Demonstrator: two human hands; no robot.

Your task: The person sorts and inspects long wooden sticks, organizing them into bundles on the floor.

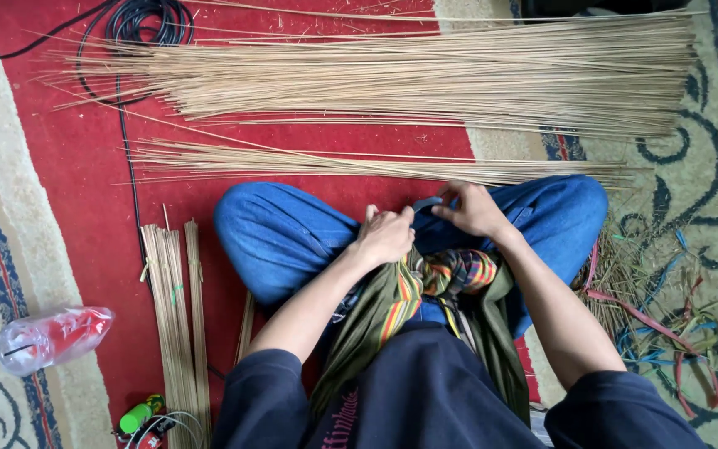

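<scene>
Dark sleeves (pixel 425 399) sit nearest, at six o'clock. Left hand (pixel 384 237) is clenched on the green striped cloth (pixel 392 303) gathered in the lap, at centre. Right hand (pixel 471 209), just beside it toward two o'clock, pinches the cloth's upper edge. Thin sticks (pixel 409 79) lie spread at twelve o'clock; a tied stick bundle (pixel 174 316) lies at eight o'clock.

Dark navy sleeves (pixel 263 391) — blue jeans (pixel 284 237), bare forearms.

bottle (pixel 53 337) | clear plastic, red label | lying lower left on carpet (pixel 10 208)
</scene>
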